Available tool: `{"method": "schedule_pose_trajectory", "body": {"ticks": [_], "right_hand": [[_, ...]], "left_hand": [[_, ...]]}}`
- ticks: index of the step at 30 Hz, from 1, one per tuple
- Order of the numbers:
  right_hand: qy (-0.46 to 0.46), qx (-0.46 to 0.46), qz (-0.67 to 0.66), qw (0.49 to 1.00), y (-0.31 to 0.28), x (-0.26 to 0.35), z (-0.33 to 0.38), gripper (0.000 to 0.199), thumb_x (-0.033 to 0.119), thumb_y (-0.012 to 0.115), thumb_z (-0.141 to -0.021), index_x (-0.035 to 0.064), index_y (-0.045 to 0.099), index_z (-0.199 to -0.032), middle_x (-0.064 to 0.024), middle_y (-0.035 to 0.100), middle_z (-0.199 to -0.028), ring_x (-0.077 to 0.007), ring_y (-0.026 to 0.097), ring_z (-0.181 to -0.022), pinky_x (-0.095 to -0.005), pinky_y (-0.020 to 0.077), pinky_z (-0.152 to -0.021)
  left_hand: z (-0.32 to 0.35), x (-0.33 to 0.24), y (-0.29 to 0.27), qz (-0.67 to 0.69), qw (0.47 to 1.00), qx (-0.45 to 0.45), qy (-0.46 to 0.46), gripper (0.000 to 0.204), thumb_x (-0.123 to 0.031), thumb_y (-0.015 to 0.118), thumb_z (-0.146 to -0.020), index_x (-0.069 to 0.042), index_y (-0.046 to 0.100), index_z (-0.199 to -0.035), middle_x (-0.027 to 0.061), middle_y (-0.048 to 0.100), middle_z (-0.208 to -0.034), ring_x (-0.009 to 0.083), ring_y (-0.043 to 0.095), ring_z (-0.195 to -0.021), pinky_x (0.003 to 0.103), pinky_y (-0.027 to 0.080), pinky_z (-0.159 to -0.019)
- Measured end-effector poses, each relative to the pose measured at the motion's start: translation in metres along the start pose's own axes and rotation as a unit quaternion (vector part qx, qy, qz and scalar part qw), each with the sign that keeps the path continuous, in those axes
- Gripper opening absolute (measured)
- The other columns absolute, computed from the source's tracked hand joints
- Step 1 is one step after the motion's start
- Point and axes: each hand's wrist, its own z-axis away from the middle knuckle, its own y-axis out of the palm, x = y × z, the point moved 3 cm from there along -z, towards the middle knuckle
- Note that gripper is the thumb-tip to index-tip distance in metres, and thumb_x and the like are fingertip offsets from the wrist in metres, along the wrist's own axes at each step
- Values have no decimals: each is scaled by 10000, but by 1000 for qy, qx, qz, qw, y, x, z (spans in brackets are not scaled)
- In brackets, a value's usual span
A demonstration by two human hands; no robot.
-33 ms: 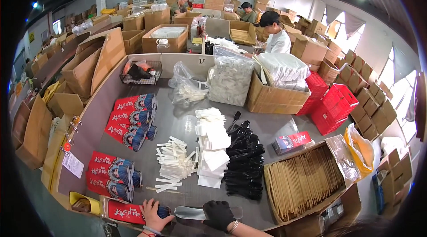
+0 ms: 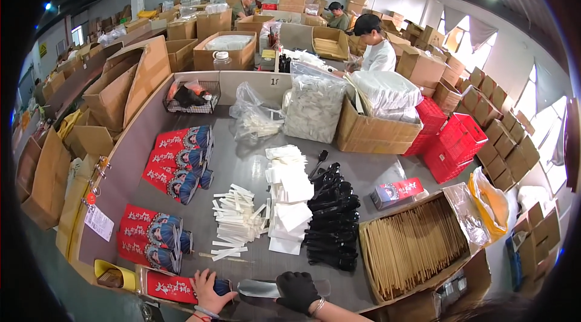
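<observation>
My left hand (image 2: 209, 293) lies with its fingers spread on a red-and-blue printed packet (image 2: 170, 287) in a shallow box at the near edge. To its right, my right hand (image 2: 296, 292), in a black glove, is curled over a clear plastic sleeve (image 2: 257, 289) that sticks out on both sides of it. More printed packets (image 2: 151, 237) lie fanned in two groups on the left. In the middle are white paper strips (image 2: 237, 216), stacked white napkins (image 2: 289, 189) and a row of black plastic spoons (image 2: 333, 225).
At right stands a carton of wooden chopsticks (image 2: 417, 243), with a small printed box (image 2: 397, 193) behind it. Across the back are a wire basket (image 2: 192, 98), plastic bags (image 2: 316, 104) and a carton (image 2: 378, 131). Red crates (image 2: 454, 146) stand beyond; a co-worker (image 2: 376, 47) works opposite.
My hands stay in place. The co-worker opposite shifts the head slightly.
</observation>
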Motion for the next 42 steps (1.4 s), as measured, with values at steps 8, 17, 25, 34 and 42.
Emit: {"method": "schedule_pose_trajectory", "body": {"ticks": [8,17,25,34,42], "right_hand": [[-17,3,-23,1000,7,5,0,516,415,728,-721,95,573,-1094,-132,588,-1090,-314,590,-1028,-478,412,-912],[-76,11,-39,996,24,30,-34,532,423,721,-713,96,576,-1107,-132,591,-1087,-325,597,-1000,-472,433,-867],[-124,-38,-77,989,37,56,-44,580,437,726,-709,114,591,-1172,-109,613,-1117,-323,584,-1040,-461,441,-876],[125,-292,-124,940,4,-76,50,396,287,756,-730,96,619,-1049,-137,627,-993,-328,589,-986,-406,467,-844],[421,-418,28,804,-14,-239,170,356,175,712,-709,27,588,-1009,-171,598,-996,-356,561,-975,-441,460,-852]], "left_hand": [[1,2,-1,8,1000,10,-14,829,-511,830,-557,4,590,-1161,167,474,-1299,419,281,-1315,588,104,-1112],[-7,-13,-13,-31,998,43,-27,892,-535,805,-596,-25,515,-1267,177,468,-1352,433,285,-1326,593,135,-1103],[-21,-30,-26,-72,992,98,22,832,-506,760,-688,-71,461,-1331,168,468,-1367,403,363,-1309,647,161,-1075],[-89,1,9,-97,984,-49,141,253,-184,766,-680,-149,677,-915,71,604,-950,276,562,-931,429,391,-814],[-108,4,20,-109,983,-7,145,97,-191,747,-704,-176,663,-750,22,614,-757,259,602,-780,420,391,-751]]}}
